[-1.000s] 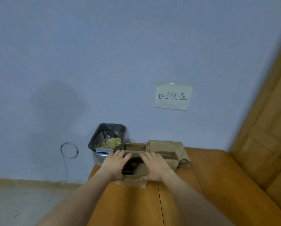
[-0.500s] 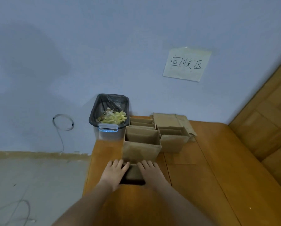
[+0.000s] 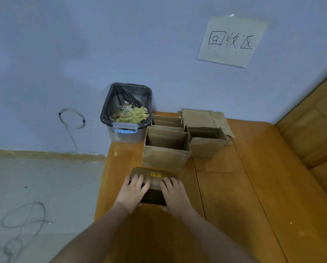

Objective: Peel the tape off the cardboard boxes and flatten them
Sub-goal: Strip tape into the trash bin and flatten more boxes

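**Small box pulled toward me, both hands on it**

Since half a second ago, the small box (image 3: 152, 184) sits nearer me and clear of the open box (image 3: 166, 154) behind it; my view has dropped, so the sign (image 3: 231, 41) now sits at the upper right of the frame.

I see my left hand (image 3: 133, 192) and right hand (image 3: 173, 194) side by side at lower centre, each laid over a side of the small box. Fingers lie fairly straight and slightly spread across its top, with the thumbs pointing inward toward the yellow label (image 3: 155, 175). Whether the palms grip the box's sides I cannot tell.

Another open box (image 3: 206, 143) stands right of the first, and flattened cardboard (image 3: 202, 118) lies behind it by the wall. All rest on the wooden table (image 3: 244, 196). At the table's far left corner stands a bin (image 3: 127, 118) with a black liner, holding yellowish scraps. A cable (image 3: 71, 120) hangs on the wall at the left of the frame.
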### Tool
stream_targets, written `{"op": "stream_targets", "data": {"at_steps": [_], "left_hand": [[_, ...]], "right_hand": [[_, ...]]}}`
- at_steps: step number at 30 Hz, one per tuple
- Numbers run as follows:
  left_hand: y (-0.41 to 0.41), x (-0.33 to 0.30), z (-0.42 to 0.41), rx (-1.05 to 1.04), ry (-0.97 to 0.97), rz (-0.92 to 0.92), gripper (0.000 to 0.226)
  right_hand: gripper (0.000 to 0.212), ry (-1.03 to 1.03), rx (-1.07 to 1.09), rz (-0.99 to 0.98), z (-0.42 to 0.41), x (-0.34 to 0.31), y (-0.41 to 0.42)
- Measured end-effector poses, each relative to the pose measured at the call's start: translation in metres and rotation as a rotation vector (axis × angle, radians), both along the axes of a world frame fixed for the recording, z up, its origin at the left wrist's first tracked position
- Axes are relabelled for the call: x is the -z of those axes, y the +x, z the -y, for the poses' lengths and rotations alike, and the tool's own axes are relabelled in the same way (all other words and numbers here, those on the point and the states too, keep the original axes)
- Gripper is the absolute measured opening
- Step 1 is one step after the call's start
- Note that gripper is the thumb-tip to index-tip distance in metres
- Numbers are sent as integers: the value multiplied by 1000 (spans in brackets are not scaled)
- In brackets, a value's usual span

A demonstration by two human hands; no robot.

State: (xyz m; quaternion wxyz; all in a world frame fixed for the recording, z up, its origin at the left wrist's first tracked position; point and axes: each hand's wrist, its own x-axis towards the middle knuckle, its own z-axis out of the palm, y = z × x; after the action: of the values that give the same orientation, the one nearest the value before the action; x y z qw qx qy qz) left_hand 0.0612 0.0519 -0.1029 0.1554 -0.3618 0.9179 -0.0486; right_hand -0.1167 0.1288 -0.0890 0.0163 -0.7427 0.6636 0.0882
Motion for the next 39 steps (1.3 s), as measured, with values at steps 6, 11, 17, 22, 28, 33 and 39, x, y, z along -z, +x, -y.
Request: {"op": "stream_targets", "data": {"at_steps": [6,11,17,22,28,33,39], "left_hand": [[-2,9,-18,-88,69,-20,98],[8,25,-38,-41,200,-59,92],[-3,26,-47,-123,262,-134,74],[-13,12,-25,-155,278,-136,59],[-14,14,-1,-260,315,-191,56],[-13,22,13,-357,419,-255,76],[-17,34,7,-449,513,-353,90]], "right_hand": [[81,-3,19,57,-11,17,6],[100,182,35,76,-35,41,0],[62,151,83,236,-33,30,-3],[51,86,76,272,-26,26,-6],[35,26,33,228,-16,27,-8],[53,106,-11,272,33,10,-5],[81,414,-33,184,79,4,-2]]}}
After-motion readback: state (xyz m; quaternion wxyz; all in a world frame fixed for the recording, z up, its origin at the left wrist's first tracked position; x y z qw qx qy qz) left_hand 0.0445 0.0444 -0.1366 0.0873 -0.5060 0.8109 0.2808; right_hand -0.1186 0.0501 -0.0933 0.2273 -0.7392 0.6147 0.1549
